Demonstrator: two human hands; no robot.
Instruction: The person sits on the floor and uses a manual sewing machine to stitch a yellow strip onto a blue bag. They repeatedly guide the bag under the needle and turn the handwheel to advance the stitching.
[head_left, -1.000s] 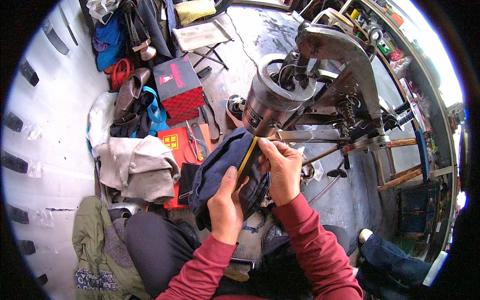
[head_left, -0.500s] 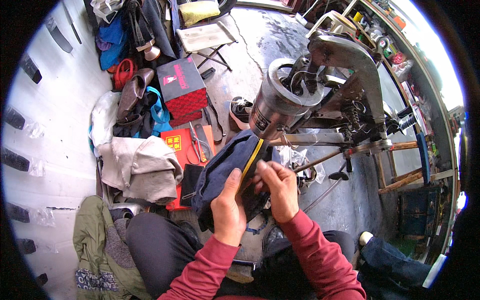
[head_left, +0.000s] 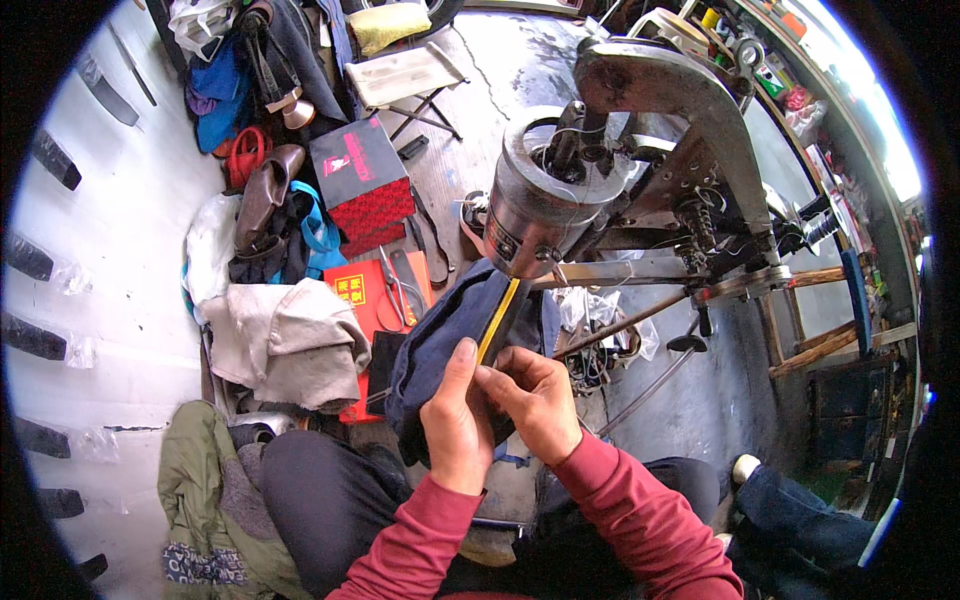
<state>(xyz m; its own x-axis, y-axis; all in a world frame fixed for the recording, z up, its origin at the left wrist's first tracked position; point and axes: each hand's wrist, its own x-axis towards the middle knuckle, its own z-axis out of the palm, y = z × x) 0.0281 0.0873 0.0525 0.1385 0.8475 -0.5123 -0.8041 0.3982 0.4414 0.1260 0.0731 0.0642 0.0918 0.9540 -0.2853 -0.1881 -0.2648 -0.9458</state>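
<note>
A dark navy piece of cloth [head_left: 440, 330] with a narrow yellow strip [head_left: 498, 322] along it runs up to the foot of a metal sewing machine [head_left: 550, 200]. My left hand [head_left: 455, 420] grips the cloth from its left side, thumb pressed along the strip. At the strip's near end my right hand [head_left: 535, 398] pinches the cloth, its thumb almost meeting my left thumb. The fingers under the cloth are hidden, and so is the spot where it meets the needle.
Left of the cloth lie scissors [head_left: 392, 290] on a red bag [head_left: 350, 290], and a beige cloth [head_left: 285, 345]. Behind them stand a black and red box [head_left: 365, 190] and a folding stool [head_left: 405, 75]. Another person's leg [head_left: 800, 520] shows at lower right.
My right hand has come down and left along the yellow strip, closer to my left thumb. The machine's upper arm looks turned, and the whole view has shifted slightly.
</note>
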